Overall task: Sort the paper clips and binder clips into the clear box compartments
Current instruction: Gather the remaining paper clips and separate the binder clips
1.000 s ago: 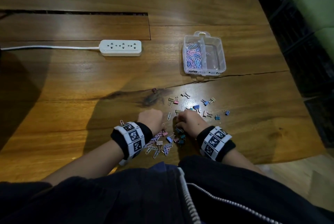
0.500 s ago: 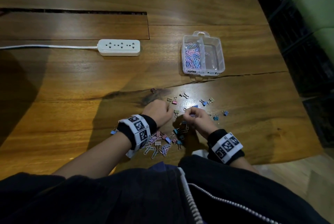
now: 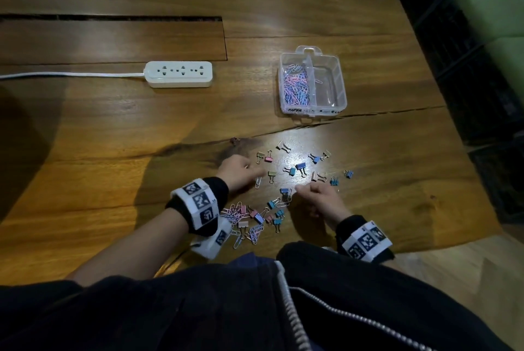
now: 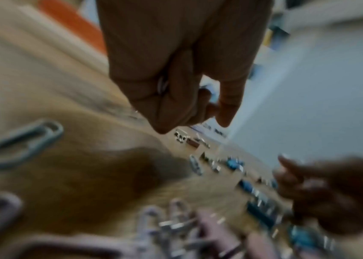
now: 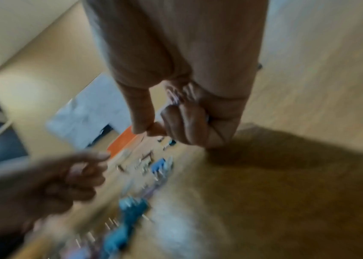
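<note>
The clear box [image 3: 341, 78] stands on the far right of the table, with pink and blue paper clips [image 3: 295, 87] filling its left compartment; its right compartment is almost bare. Coloured binder clips [image 3: 300, 167] lie scattered in front of it, and a mixed pile of paper clips and binder clips [image 3: 249, 223] lies near my body. My left hand [image 3: 249, 172] hovers by a loose paper clip [image 3: 258, 182], fingers curled round a metal clip [image 4: 161, 85]. My right hand [image 3: 304, 189] is curled round several paper clips [image 5: 175, 95], thumb against forefinger.
A white power strip [image 3: 178, 74] with its cable lies on the left of the wooden table [image 3: 113, 138]. A crack in the wood runs just before the box. The table's right edge drops off beside dark crates [image 3: 453, 53].
Both hands have moved forward from the near pile toward the scattered binder clips. The left wrist has swung up and right, uncovering more of the pile.
</note>
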`<state>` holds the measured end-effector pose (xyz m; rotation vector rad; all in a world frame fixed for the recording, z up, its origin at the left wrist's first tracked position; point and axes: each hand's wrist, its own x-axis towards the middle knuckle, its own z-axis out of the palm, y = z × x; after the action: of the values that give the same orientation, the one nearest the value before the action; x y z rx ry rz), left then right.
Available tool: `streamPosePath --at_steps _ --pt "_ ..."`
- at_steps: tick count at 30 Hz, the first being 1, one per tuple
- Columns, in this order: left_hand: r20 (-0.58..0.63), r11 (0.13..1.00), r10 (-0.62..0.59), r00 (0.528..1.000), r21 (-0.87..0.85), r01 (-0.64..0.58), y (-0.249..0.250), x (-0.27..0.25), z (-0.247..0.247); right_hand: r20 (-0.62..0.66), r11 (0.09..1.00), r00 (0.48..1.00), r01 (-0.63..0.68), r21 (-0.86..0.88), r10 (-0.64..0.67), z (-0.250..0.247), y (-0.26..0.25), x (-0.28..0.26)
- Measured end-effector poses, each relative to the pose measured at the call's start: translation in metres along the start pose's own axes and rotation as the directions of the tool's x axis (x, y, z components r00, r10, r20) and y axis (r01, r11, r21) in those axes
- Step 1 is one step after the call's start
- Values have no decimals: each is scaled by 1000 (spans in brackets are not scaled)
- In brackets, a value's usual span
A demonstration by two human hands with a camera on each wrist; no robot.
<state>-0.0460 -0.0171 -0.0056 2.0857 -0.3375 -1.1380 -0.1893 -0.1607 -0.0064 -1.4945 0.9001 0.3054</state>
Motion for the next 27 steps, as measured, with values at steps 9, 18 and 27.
streamPosePath --at_steps 9,18,27 --pt "-63 773 104 993 633 -41 14 -4 16 -216 814 953 49 -579 -211 26 0 -6" --pt "29 708 100 995 701 -92 16 -7 18 -184 843 976 -4 -537 -113 25 -8 5" --pt "165 961 9 986 -275 37 5 -7 7 -76 984 989 115 -135 -126 3 3 -5"
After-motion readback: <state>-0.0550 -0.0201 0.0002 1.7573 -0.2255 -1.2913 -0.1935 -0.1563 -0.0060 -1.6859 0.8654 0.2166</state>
